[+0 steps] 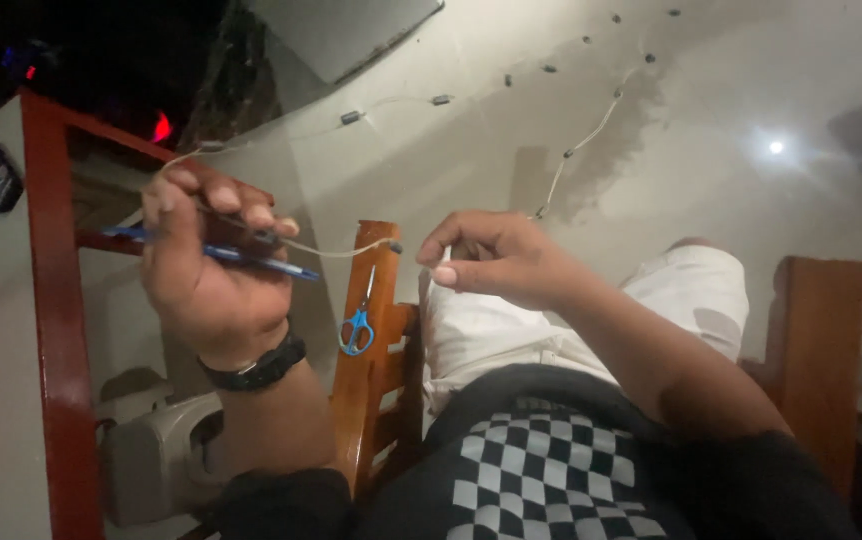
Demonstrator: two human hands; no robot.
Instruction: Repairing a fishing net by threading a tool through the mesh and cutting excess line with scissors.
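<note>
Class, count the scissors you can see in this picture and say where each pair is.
1. The small blue-handled scissors hang against the wooden chair arm, below the cord stretched between the left hand and right hand. Dark corners could hide more.

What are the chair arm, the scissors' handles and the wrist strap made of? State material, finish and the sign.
Chair arm: looks like wood, glossy reddish-brown, with sheen along its edge.
Scissors: handles likely plastic, bright blue and smooth; blades thin and grey, probably metal.
Wrist strap on the left hand: matte black, possibly rubber or plastic.
</note>
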